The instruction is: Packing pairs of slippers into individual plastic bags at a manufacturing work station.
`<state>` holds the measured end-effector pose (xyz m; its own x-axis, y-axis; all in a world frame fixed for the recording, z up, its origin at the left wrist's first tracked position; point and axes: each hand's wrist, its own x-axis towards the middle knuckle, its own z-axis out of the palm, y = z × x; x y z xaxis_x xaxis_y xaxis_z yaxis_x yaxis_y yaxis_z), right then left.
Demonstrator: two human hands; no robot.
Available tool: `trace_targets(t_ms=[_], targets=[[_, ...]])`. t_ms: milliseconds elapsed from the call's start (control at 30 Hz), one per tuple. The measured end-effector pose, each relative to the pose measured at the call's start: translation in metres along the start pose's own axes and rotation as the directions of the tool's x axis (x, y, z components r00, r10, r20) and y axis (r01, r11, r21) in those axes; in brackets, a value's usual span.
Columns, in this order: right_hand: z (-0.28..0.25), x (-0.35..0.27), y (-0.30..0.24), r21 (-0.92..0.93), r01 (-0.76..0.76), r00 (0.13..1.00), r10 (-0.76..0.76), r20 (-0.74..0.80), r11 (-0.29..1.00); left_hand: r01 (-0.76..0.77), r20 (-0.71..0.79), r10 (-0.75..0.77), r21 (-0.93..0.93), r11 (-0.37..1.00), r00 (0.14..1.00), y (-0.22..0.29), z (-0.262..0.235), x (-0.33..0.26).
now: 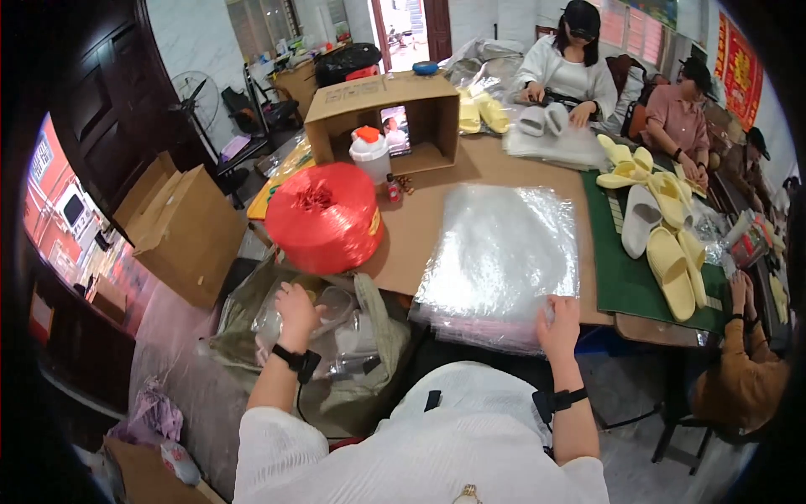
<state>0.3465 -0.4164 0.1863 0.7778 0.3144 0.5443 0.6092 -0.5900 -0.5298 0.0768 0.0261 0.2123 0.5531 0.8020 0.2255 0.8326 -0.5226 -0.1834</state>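
Observation:
My left hand (pixel 295 317) is over a green woven sack (pixel 376 315) at the table's near edge. Its fingers are apart, with clear plastic-wrapped items (pixel 357 336) below and beside it. My right hand (pixel 558 329) is at the near right corner of a stack of clear plastic bags (pixel 508 244), its fingers closed on the bag edge. The stack lies flat on the brown table, with its near end at the edge. Black bands circle both my wrists.
A big red twine roll (pixel 323 218) and white bottle (pixel 369 155) stand before an open cardboard box (pixel 382 92) with a phone (pixel 395 130). Yellow slippers (pixel 669 273) lie on a green mat (pixel 606 252). Co-workers sit right; another carton (pixel 189 231) stands left.

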Motion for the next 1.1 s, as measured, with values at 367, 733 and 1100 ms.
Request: trace_targets(t_ms=[367,733,1100], targets=[[0.001,-0.004,-0.006,-0.049,-0.006,1.0,0.004,-0.03,0.999,-0.068,-0.689,0.724,-0.724,-0.686,0.039,0.121,-0.274,-0.098],[-0.004,0.001,-0.004,-0.055,0.051,0.998,-0.053,-0.026,0.997,0.406,-0.866,0.28,-0.1,-0.908,0.414,0.174,-0.334,-0.2],[-0.017,0.009,0.003,0.018,0.006,0.999,-0.007,0.042,1.0,0.1,-0.823,0.568,-0.565,-0.819,0.011,0.191,-0.301,-0.121]])
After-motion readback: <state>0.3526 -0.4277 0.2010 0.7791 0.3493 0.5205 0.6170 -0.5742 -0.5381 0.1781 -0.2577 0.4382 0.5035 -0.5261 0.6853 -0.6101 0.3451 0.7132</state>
